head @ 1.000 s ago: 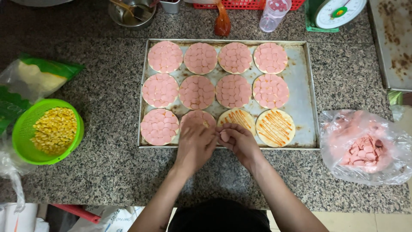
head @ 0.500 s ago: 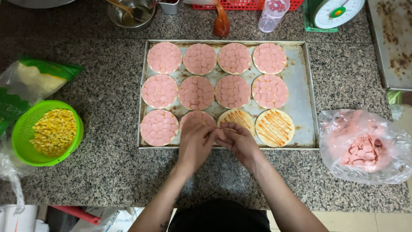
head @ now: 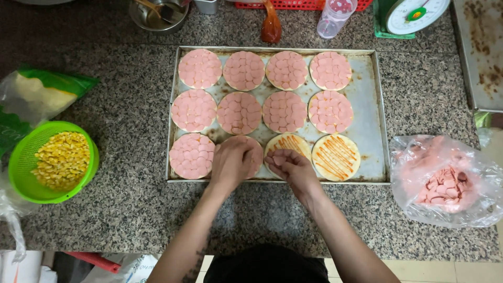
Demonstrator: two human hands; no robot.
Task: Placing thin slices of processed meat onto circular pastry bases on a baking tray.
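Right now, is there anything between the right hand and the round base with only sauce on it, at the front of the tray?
Nothing visible does. The right hand already lies over the near edge of that sauced base, and the left hand is beside it on the neighbouring base. The tray is bare around them.

The scene is lit evenly and softly from above, moderately bright. Only faint shadows are seen under the hands. A dull sheen is noted on the metal tray (head: 373, 105) and glare on the plastic bag (head: 445, 178). Focus is sharp; the edges are slightly bent.
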